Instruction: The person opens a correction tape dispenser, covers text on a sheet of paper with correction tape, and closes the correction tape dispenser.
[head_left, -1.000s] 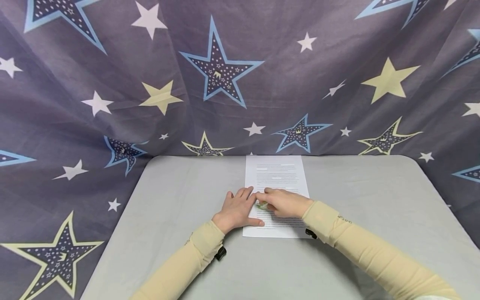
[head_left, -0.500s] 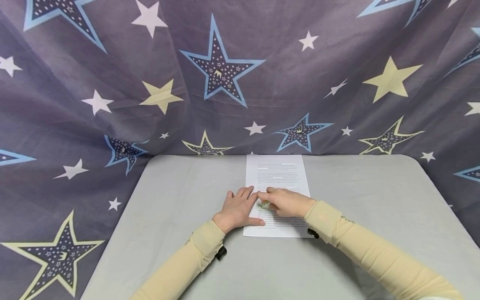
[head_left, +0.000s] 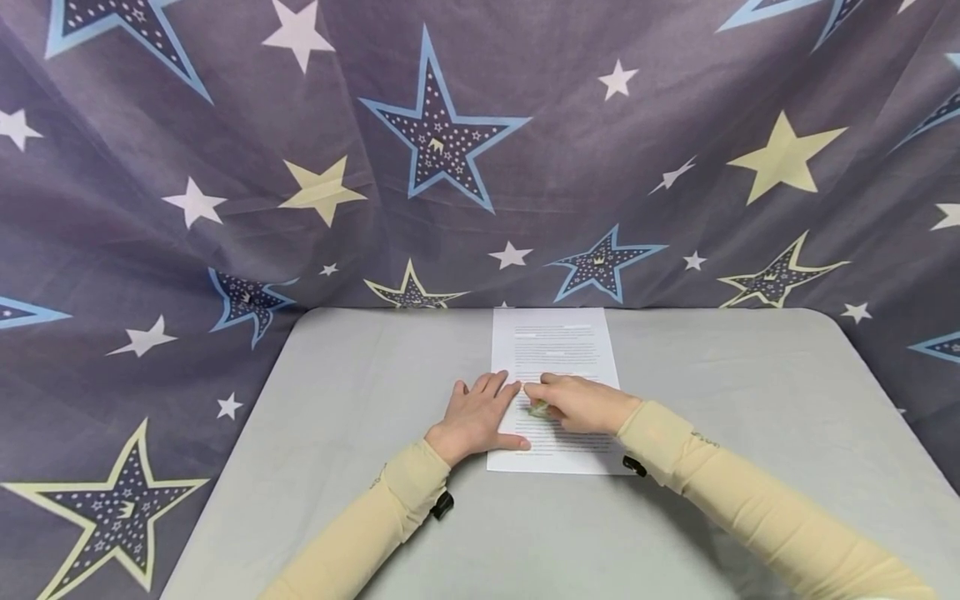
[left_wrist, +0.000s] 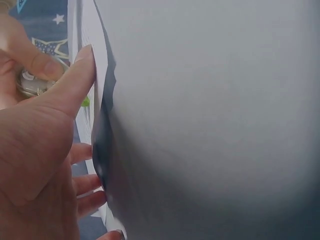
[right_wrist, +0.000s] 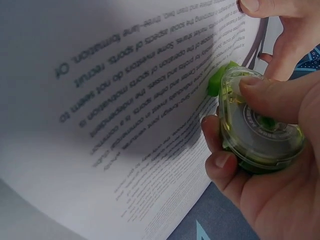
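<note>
A printed sheet of paper (head_left: 562, 350) lies on the table. My left hand (head_left: 472, 421) rests flat with spread fingers on its left edge. My right hand (head_left: 588, 406) grips a correction tape dispenser (right_wrist: 260, 135), a clear rounded case with a green tip (right_wrist: 218, 82). In the right wrist view the thumb lies on top of the case and curled fingers support it below, the tip right at a line of text. The left wrist view shows part of the dispenser (left_wrist: 31, 82) behind the left thumb. A few white strips cover words in the upper text.
The grey table (head_left: 360, 358) extends to both sides of the sheet. Behind its far edge hangs a purple-grey curtain (head_left: 525, 67) printed with stars. A small black wrist camera (head_left: 442, 506) sits under the left sleeve, another (head_left: 634, 466) under the right.
My right hand has slid a short way to the right with the correction tape dispenser, away from the left fingertips. The left hand stays where it was on the sheet.
</note>
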